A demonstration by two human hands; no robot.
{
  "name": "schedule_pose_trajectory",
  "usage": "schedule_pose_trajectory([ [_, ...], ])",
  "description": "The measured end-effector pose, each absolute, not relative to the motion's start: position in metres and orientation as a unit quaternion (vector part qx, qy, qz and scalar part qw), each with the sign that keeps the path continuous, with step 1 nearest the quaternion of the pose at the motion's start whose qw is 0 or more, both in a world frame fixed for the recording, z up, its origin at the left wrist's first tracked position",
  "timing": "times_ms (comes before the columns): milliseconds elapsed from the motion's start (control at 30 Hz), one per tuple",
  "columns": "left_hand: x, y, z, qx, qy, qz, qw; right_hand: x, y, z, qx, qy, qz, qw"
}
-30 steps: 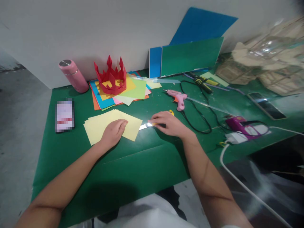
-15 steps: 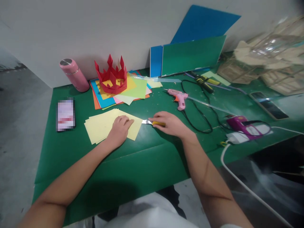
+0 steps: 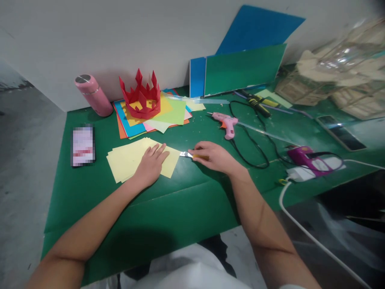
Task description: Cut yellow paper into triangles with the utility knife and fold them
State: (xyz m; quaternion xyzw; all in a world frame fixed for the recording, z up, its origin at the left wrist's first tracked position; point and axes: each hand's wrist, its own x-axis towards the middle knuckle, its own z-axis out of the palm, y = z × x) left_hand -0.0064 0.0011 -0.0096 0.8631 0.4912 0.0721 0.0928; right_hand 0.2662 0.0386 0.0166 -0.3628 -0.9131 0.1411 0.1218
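- The left hand (image 3: 150, 164) lies open and flat, palm down, with its fingers spread on the right part of a stack of pale yellow paper (image 3: 126, 160). It presses on the sheets and grasps nothing.
- The pale yellow paper rests on the green tabletop (image 3: 180, 208), left of centre, with its sheets slightly fanned.
- The right hand (image 3: 215, 157) is closed around a yellow-handled blade (image 3: 192, 155), low on the tabletop just right of the paper.
- The metal tip of the blade points left and sits just beside the right corner of the paper; whether they touch cannot be told.
- Far from the hands, a red paper crown (image 3: 140, 98) stands on a fanned pile of coloured sheets (image 3: 176, 112).
- A pink bottle (image 3: 90, 95) stands at the far left by the wall.
- A blurred card or phone (image 3: 82, 145) lies flat, left of the yellow paper.
- A pink glue gun (image 3: 226, 122) lies beyond the right hand, with a black cable (image 3: 249, 140) looped beside it.
- To the right, a purple tool (image 3: 300, 156) rests on a white power strip (image 3: 315, 168).
- A green board (image 3: 243, 70) and a blue board (image 3: 258, 30) lean on the far wall.
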Motion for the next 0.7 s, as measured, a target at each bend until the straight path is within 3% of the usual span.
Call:
schedule_pose_trajectory([
  [700,-0.004,0.002,-0.004,0.852,0.511,0.015,0.112,0.268,0.045,0.005,-0.352,-0.917,0.088,0.166],
])
